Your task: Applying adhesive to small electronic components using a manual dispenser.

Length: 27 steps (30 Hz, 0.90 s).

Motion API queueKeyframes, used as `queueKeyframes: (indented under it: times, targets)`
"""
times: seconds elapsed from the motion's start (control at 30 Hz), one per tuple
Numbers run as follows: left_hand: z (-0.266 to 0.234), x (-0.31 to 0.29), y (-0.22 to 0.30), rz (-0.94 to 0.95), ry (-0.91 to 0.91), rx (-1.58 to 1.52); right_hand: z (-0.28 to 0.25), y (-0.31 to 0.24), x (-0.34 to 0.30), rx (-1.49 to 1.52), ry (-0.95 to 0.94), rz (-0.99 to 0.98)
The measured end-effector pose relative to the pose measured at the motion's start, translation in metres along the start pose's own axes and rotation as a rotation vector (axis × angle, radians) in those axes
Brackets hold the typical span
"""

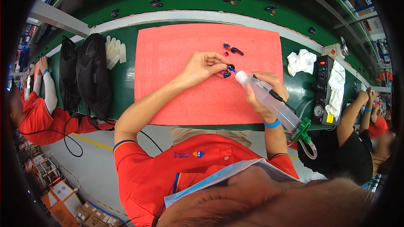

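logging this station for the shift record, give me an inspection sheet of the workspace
surface: pink foam mat on a green bench
job's things: small dark part pinched by left hand; clear syringe dispenser in right hand, tip at the part
clutter: spare small parts, white rags, white finger cots, black mesh bags
grippers: both hands closed on their items
cables: clear hose off dispenser; black cable below bench
surroundings: control box; co-workers either side

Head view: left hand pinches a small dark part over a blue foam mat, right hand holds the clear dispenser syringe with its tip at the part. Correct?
Not quite: the foam mat is pink-red, not blue, as the head view shows. The rest holds: the left hand pinches the small dark part over it, and the right hand holds the clear dispenser syringe with its tip at the part.
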<state>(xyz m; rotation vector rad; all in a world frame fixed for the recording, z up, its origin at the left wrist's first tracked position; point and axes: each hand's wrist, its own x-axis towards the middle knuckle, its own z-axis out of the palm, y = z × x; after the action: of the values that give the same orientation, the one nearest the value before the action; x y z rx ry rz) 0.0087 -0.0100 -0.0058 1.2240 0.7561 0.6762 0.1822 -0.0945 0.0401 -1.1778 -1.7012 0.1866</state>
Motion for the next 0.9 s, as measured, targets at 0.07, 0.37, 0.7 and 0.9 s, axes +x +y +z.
queueKeyframes:
  times: [0.07,0.37,0.7,0.9]
  targets:
    - [0.0,0.0,0.001,-0.004,0.0,-0.01,-0.001,-0.001,0.0,-0.008,-0.007,0.004]
    - [0.001,0.0,-0.001,0.004,0.016,-0.016,0.002,-0.002,0.002,-0.011,0.007,-0.036]
    - [-0.001,0.001,-0.002,-0.038,0.013,-0.015,0.002,-0.003,0.003,-0.03,-0.019,-0.006]
    - [-0.008,0.007,0.012,-0.099,0.073,-0.044,-0.004,-0.002,-0.001,0.025,0.117,0.048]
